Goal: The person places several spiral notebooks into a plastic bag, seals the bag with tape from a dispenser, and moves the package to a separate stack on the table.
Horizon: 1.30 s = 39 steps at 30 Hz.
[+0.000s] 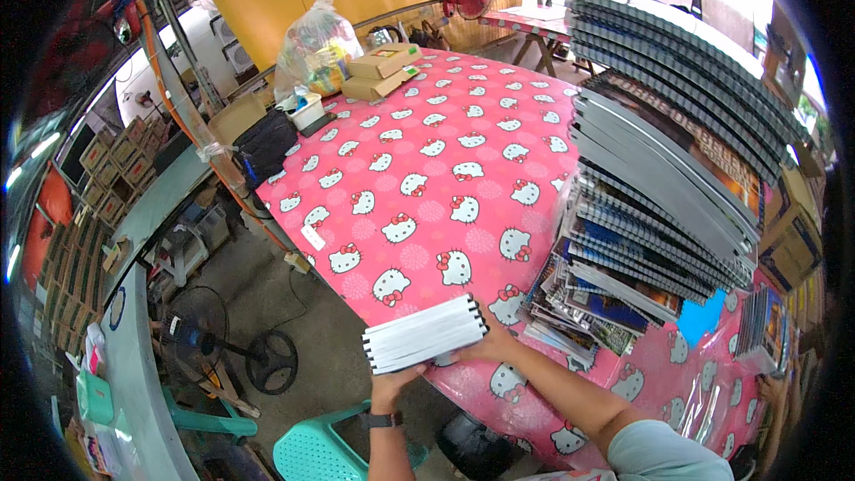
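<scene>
A squared stack of thin bound books (426, 335) sits between my two hands at the near edge of the table. Its white page edges face up, and black binding shows at both ends. My left hand (398, 381) is closed around the lower left end, a dark band on its wrist. Gripping the right end is my right hand (484, 344), its fingers partly behind the books. To the right, large piles of wire-bound books (637, 214) lean in overlapping rows on the pink patterned tablecloth (414, 254).
Cardboard boxes (378, 71) and a stuffed plastic bag (319, 49) stand at the table's far left. A teal stool (321, 445) and a black fan (209, 338) are below left. At the right, another person's hand (773, 389) is beside a smaller book pile (763, 330).
</scene>
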Available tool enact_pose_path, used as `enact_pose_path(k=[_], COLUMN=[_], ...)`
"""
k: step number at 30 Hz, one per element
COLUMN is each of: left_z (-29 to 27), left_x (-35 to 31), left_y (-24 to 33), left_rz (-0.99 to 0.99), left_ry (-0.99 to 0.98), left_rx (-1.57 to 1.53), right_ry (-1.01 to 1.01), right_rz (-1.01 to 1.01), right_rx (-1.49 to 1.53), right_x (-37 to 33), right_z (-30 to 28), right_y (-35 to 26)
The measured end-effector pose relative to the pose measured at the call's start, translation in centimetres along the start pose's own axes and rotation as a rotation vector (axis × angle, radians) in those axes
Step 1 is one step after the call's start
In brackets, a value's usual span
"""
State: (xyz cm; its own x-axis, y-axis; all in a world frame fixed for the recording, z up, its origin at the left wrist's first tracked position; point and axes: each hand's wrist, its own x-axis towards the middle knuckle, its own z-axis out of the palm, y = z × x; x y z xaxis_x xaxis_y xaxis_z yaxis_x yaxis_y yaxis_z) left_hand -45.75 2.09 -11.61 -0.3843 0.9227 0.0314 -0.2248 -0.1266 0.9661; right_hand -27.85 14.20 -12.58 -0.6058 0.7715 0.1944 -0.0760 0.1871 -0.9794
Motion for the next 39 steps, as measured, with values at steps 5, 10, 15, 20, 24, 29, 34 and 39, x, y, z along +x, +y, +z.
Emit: enact_pose_path(k=[5, 10, 15, 20, 24, 29, 34, 39], left_z=[0.8, 1.9, 5.8, 10.9, 15.0, 25.7, 30.4, 32.6], left_x=[0.3, -5.5, -10.2, -14.4, -13.9, -16.0, -18.9, -23.0], left_y=[0.2, 4.1, 10.8, 11.5, 8.9, 3.8, -6.1, -11.9], left_rz=[0.072, 0.264, 0.737, 0.725, -0.561, -0.314, 0.007, 0.174], left_ry=[0.062, 0.027, -0.566, -0.666, -0.565, -0.895, -1.208, -1.224], left_rx=[0.071, 0.344, 0.778, 0.747, -0.652, -0.078, 0.232, 0.244], right_ry=[-0.108, -0.203, 0.039, 0.174, 0.541, 0.750, 0.822, 0.734], right_rz=[0.133, 0.358, 0.973, 0.829, 0.384, 0.185, 0.376, 0.525], right_rx=[0.067, -0.276, 1.262, 0.794, 0.642, 0.118, -0.191, -0.251], right_x=[0.7, -8.0, -18.2, -26.2, -29.9, -38.2, -48.0, -55.0], right_z=[-1.2, -5.8, -4.8, -7.9, -7.4, -11.0, -14.3, -17.1], right_y=[-1.9, -2.0, -7.2, -12.7, -17.5, -18.0, -12.9, -6.3])
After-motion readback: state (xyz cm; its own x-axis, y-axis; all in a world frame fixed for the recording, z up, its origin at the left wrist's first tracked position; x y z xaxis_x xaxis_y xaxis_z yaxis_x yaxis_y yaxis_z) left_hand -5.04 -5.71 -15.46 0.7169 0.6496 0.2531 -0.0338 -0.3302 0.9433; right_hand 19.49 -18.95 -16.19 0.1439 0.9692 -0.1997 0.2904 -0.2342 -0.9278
